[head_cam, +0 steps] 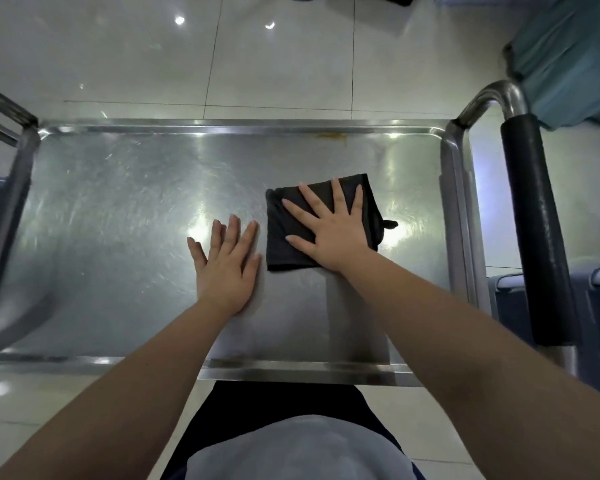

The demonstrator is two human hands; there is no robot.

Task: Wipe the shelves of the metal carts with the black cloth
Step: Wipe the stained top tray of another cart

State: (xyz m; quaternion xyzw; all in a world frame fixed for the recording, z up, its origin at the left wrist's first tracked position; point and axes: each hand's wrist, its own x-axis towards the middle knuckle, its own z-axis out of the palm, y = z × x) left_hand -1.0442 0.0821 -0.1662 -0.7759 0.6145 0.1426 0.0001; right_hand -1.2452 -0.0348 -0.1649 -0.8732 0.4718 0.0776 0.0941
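Observation:
The metal cart's top shelf [118,209] fills the middle of the head view, shiny and scratched, with a raised rim. A folded black cloth [281,244] lies flat on its right half. My right hand [329,226] presses on the cloth with straight, spread fingers. My left hand [227,261] rests flat on the bare steel just left of the cloth, fingers straight. A small yellowish stain [333,136] sits at the far rim.
The cart's handle with a black foam grip [534,220] rises at the right. A metal frame tube [11,109] stands at the left. Teal fabric [568,57] is at the upper right, blue-grey items [596,306] at the right. Pale glossy floor tiles [274,57] surround the cart.

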